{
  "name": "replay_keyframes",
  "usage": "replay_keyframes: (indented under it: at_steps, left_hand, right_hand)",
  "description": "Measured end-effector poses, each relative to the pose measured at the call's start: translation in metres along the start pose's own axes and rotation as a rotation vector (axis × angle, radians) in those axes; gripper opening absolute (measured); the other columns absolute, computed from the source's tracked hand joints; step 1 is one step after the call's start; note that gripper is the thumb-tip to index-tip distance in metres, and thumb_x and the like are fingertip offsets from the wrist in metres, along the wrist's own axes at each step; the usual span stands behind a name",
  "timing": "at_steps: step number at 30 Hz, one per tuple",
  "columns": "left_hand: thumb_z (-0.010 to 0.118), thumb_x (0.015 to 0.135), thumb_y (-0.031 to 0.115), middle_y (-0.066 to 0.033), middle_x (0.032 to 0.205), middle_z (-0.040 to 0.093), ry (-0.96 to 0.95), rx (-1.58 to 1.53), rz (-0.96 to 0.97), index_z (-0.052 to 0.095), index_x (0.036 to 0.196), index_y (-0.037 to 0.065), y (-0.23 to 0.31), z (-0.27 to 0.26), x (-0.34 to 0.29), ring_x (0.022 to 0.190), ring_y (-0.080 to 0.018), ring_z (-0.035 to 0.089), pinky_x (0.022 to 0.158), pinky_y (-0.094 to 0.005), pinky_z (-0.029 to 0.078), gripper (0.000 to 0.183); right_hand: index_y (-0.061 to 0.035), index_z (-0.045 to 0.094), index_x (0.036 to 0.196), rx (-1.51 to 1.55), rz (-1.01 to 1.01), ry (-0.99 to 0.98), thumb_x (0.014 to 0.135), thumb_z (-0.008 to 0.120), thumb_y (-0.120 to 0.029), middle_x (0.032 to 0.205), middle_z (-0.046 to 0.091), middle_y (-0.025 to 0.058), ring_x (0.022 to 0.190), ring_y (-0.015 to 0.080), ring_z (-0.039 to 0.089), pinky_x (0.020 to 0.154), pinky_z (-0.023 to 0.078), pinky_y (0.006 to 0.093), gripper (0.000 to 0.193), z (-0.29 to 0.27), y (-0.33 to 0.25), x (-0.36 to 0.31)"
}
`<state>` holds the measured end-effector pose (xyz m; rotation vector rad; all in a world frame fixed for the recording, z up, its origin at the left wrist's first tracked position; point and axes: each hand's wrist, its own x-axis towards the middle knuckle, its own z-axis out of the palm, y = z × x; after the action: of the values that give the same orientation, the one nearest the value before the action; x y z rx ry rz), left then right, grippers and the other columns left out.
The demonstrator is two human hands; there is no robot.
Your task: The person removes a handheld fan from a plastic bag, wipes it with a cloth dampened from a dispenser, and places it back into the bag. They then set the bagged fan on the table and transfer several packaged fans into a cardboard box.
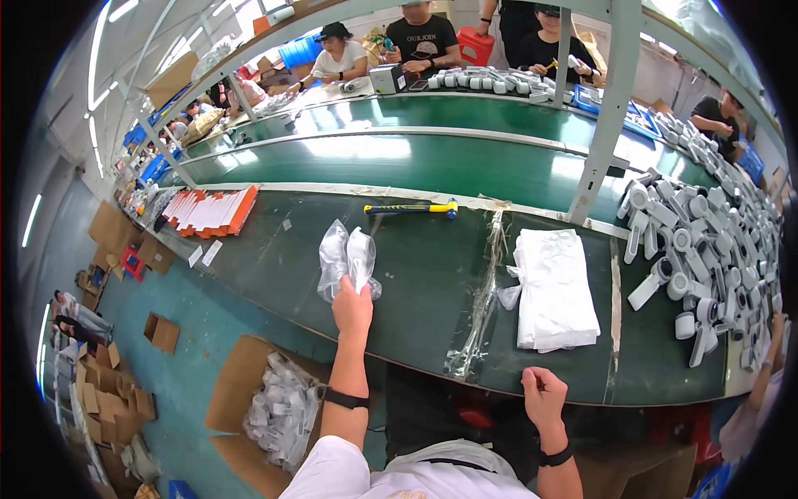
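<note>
My left hand (353, 309) reaches over the dark green bench and is closed on a clear plastic bag (361, 258) with a white piece inside. A second crumpled clear bag (334, 254) lies against it on the left; whether my fingers hold that one too, I cannot tell. My right hand (544, 392) is curled into a loose fist at the bench's front edge, with nothing visible in it. Just beyond that hand lies a stack of white plastic bags (555, 291). A hammer (411, 209) with a yellow and dark handle rests past my left hand.
Grey-white handheld devices (694, 258) are heaped at the right. Orange-and-white flat boxes (212, 210) lie at the left end. A cardboard box (229, 395) of bagged pieces stands below on the left. Behind the bench run green conveyor belts (366, 166), with people working beyond; a metal post (605, 116) rises at right.
</note>
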<state>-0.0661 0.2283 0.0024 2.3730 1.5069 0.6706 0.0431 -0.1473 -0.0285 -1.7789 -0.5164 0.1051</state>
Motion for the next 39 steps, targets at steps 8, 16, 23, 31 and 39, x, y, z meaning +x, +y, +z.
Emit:
replay_keyframes:
  at_steps: [8,16,23,31,39]
  left_hand:
    - [0.075,0.079,0.026,-0.0121,0.1,0.06,0.457,0.01,0.27,0.058,0.113,0.003,0.014,-0.022,-0.046,0.087,-0.0311,0.058,0.079,-0.0421,0.049,0.044]
    - [0.069,0.079,-0.001,-0.0046,0.098,0.059,-0.14,-0.743,0.4,0.06,0.106,0.001,0.055,0.017,-0.099,0.069,-0.0093,0.053,0.058,-0.0232,0.045,0.028]
    - [0.07,0.08,0.004,-0.0046,0.087,0.061,-0.213,-0.707,0.495,0.064,0.099,0.002,0.088,0.043,-0.114,0.069,-0.0111,0.054,0.063,-0.0245,0.046,0.02]
    - [0.071,0.08,0.007,-0.0084,0.088,0.063,-0.251,-0.723,0.384,0.064,0.095,0.002,0.067,0.037,-0.11,0.069,-0.0168,0.061,0.063,-0.0289,0.051,0.018]
    - [0.07,0.081,0.006,-0.0077,0.083,0.064,-0.173,-0.735,0.453,0.065,0.092,0.001,0.061,0.038,-0.111,0.069,-0.0146,0.06,0.062,-0.0259,0.049,0.013]
  right_hand:
    - [0.0026,0.068,0.086,-0.031,0.015,0.052,0.087,0.069,-0.01,0.065,0.062,0.006,0.057,0.0079,0.056,0.055,0.046,0.0231,0.013,0.001,-0.01,-0.002]
    - [0.0,0.07,0.093,0.106,0.086,-0.073,0.087,0.068,-0.01,0.073,0.068,0.0037,0.065,0.0072,0.059,0.058,0.048,0.0241,0.012,-0.004,-0.025,0.005]
    - [0.0003,0.067,0.099,0.032,0.174,0.349,0.088,0.066,-0.008,0.079,0.068,0.0029,0.069,0.0055,0.057,0.064,0.049,0.0224,0.014,-0.119,-0.009,0.016]
    - [-0.0072,0.048,0.134,-0.804,0.264,0.48,0.083,0.066,-0.045,0.11,0.066,0.0204,0.1,0.0386,0.063,0.084,0.05,0.045,0.066,-0.178,0.036,0.162]
    - [-0.0079,0.028,0.146,-0.994,0.494,0.433,0.076,0.066,-0.052,0.117,0.059,0.0229,0.107,0.0404,0.059,0.089,0.048,0.0484,0.091,-0.17,0.065,0.206]
